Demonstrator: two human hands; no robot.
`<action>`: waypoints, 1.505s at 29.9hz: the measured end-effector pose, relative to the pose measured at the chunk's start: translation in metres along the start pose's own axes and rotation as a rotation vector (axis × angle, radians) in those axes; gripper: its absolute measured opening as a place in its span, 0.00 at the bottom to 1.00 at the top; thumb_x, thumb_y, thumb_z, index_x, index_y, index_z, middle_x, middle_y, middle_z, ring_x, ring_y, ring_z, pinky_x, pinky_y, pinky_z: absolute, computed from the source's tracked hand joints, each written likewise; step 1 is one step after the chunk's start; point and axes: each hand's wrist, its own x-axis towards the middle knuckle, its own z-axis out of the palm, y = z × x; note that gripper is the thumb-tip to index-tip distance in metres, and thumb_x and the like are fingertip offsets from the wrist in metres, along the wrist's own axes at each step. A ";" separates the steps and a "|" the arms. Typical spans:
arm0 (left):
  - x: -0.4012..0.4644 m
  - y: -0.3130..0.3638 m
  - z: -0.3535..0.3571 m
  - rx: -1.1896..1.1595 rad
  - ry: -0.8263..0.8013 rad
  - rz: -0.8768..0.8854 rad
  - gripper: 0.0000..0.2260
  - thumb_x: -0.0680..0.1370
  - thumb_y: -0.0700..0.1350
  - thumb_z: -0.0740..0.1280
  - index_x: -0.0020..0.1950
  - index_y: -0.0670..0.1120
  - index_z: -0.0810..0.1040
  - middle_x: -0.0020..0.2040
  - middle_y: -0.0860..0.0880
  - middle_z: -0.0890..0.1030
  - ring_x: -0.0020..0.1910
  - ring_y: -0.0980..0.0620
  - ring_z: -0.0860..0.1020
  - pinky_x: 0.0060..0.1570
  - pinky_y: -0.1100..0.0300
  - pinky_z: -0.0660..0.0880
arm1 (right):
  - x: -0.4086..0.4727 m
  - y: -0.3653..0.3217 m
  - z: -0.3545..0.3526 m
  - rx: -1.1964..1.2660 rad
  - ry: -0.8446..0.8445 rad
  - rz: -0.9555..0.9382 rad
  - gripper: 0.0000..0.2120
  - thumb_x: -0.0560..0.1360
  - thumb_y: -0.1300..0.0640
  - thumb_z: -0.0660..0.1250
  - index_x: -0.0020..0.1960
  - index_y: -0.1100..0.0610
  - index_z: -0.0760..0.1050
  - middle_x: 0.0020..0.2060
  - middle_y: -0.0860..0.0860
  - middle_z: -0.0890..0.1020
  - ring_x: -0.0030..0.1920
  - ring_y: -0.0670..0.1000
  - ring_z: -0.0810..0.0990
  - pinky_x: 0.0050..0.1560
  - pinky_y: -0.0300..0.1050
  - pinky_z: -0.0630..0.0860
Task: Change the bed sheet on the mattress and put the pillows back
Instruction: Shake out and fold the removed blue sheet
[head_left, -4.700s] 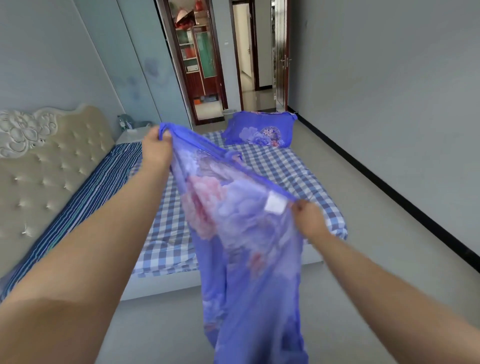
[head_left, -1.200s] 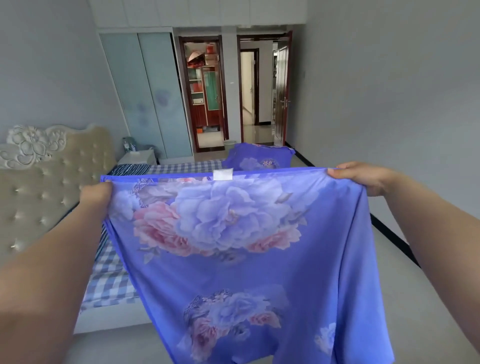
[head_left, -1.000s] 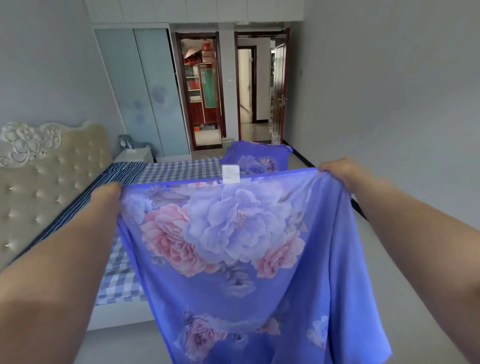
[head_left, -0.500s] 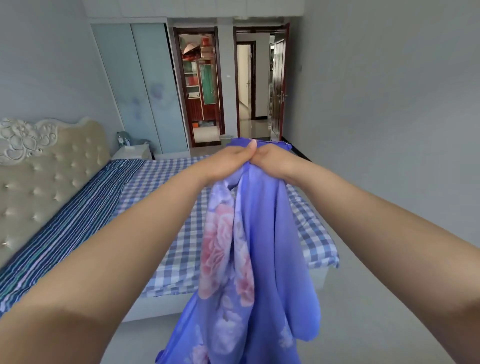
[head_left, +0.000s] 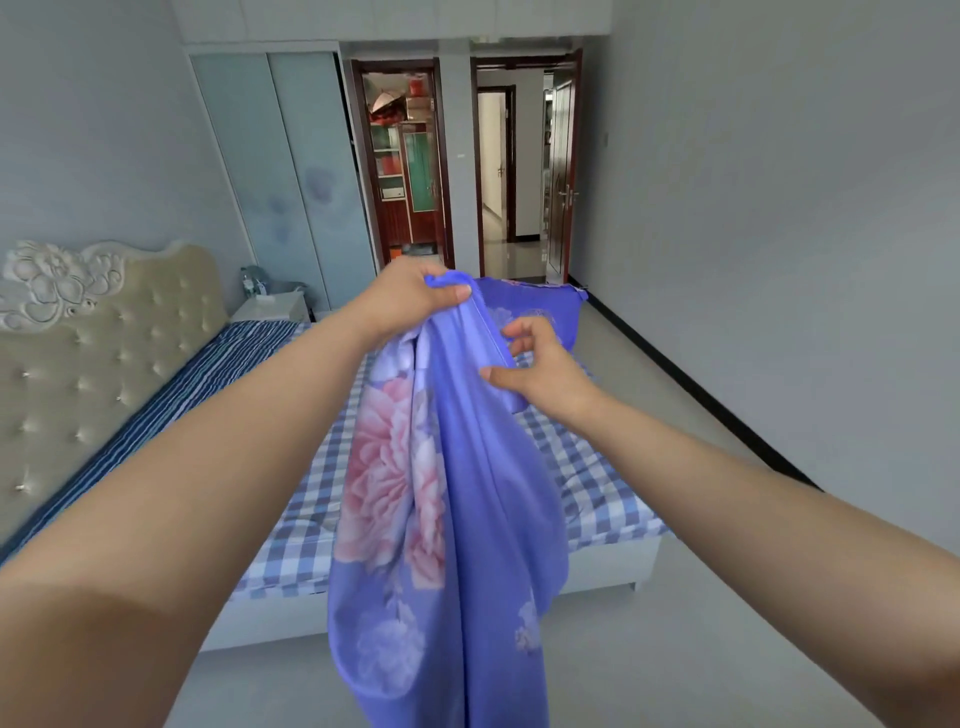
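The purple floral sheet (head_left: 457, 519) hangs bunched from the left hand (head_left: 410, 301), whose fingers pinch its gathered top edge — the cloth drops in long folds below both wrists. The right hand (head_left: 540, 374), just lower and beside, is loosely spread, fingers brushing a fold. Beyond the hands lie the checked mattress (head_left: 587, 483) and a purple pillow (head_left: 540, 312).
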 end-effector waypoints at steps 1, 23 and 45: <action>0.002 0.000 -0.002 0.000 0.032 0.010 0.08 0.75 0.45 0.71 0.48 0.40 0.80 0.42 0.46 0.76 0.43 0.53 0.72 0.43 0.60 0.69 | -0.004 0.006 0.005 -0.013 -0.025 -0.020 0.17 0.72 0.62 0.71 0.56 0.55 0.68 0.48 0.48 0.73 0.47 0.46 0.74 0.41 0.30 0.72; -0.037 -0.116 -0.075 0.244 0.671 -0.441 0.13 0.79 0.48 0.64 0.45 0.38 0.75 0.47 0.33 0.78 0.48 0.37 0.77 0.48 0.53 0.70 | -0.017 0.117 -0.124 -1.407 -0.077 -0.011 0.11 0.78 0.56 0.59 0.58 0.60 0.69 0.54 0.57 0.78 0.52 0.59 0.79 0.46 0.48 0.72; -0.015 -0.072 -0.076 0.284 0.691 -0.132 0.11 0.79 0.49 0.63 0.39 0.45 0.73 0.39 0.44 0.76 0.42 0.46 0.72 0.47 0.59 0.70 | 0.044 0.031 -0.164 -0.866 0.408 0.269 0.11 0.74 0.51 0.64 0.49 0.58 0.78 0.47 0.60 0.79 0.51 0.62 0.79 0.47 0.49 0.73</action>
